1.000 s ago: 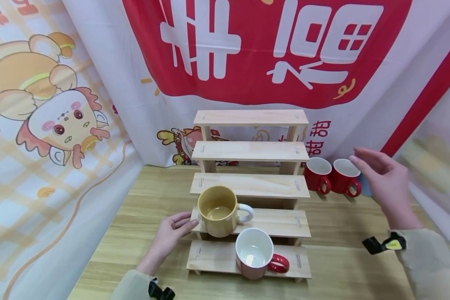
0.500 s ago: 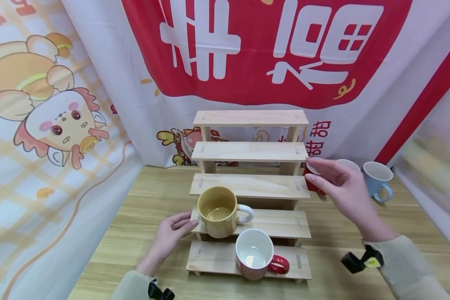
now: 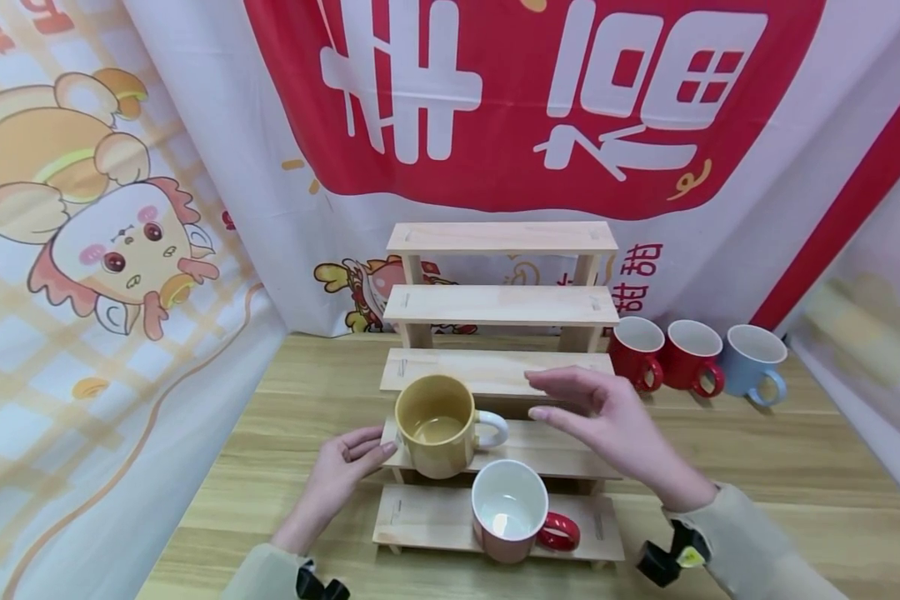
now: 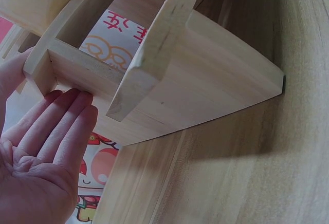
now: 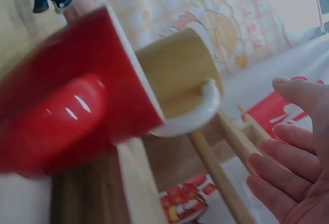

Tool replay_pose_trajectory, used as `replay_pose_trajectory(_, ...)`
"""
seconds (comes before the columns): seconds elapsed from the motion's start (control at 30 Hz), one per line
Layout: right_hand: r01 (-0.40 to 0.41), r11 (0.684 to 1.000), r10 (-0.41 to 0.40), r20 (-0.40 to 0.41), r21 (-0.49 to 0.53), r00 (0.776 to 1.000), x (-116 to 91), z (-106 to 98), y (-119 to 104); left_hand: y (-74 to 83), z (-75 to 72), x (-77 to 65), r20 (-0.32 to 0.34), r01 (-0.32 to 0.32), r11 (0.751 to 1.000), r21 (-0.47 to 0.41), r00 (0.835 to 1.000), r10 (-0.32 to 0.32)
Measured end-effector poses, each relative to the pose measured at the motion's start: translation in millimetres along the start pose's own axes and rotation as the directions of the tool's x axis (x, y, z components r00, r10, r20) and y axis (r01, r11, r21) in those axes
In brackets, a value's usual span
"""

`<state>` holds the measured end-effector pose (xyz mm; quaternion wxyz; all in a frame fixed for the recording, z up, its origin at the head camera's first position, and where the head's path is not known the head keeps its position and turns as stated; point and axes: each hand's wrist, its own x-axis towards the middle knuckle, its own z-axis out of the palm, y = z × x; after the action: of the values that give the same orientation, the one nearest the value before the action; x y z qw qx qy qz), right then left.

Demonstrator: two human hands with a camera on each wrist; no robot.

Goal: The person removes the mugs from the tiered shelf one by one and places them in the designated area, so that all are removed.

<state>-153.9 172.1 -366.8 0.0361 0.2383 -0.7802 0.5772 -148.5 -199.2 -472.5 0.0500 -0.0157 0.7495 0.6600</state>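
A yellow mug (image 3: 437, 425) with a white handle stands on the second step from the front of a wooden stepped rack (image 3: 498, 368). On the lowest step is a red mug (image 3: 509, 510) with a white inside, its handle to the right. My left hand (image 3: 342, 464) holds the left end of the second step beside the yellow mug. In the left wrist view, the thumb lies at the board end and the fingers (image 4: 64, 126) reach against the side panel. My right hand (image 3: 607, 421), thumb and fingers apart and holding nothing, hovers over the rack's right part, right of the yellow mug's handle.
Behind the rack's right side, two red mugs (image 3: 692, 357) and a light blue mug (image 3: 752, 363) stand in a row on the wooden table (image 3: 750, 467). A printed cloth (image 3: 330, 250) hangs at the back and along both sides.
My right hand has moved left from beside the red and blue mugs to over the rack, uncovering those mugs. My left hand and the mugs on the rack stay put.
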Motion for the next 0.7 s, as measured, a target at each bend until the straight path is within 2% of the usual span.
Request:
replay_pose_trajectory(0.3, -0.013, 0.999, 0.009, 0.11, 0.04, 0.994, 2, 28, 9, 0.9, 0.5, 0.6, -0.002, 0.008, 1.0, -0.003, 1.0, -0.008)
replay_pose_trajectory(0.5, -0.058, 0.997, 0.051, 0.127, 0.052, 0.991, 4, 41, 15, -0.3, -0.2, 0.0, -0.007, -0.009, 1.0, 0.01, 1.0, 0.009)
replay_pose_trajectory(0.7, -0.087, 0.99, 0.073, 0.13, 0.111, 0.989, 6, 49, 19, 1.0, 0.0, -0.7, -0.005, -0.003, 1.0, 0.013, 1.0, 0.004)
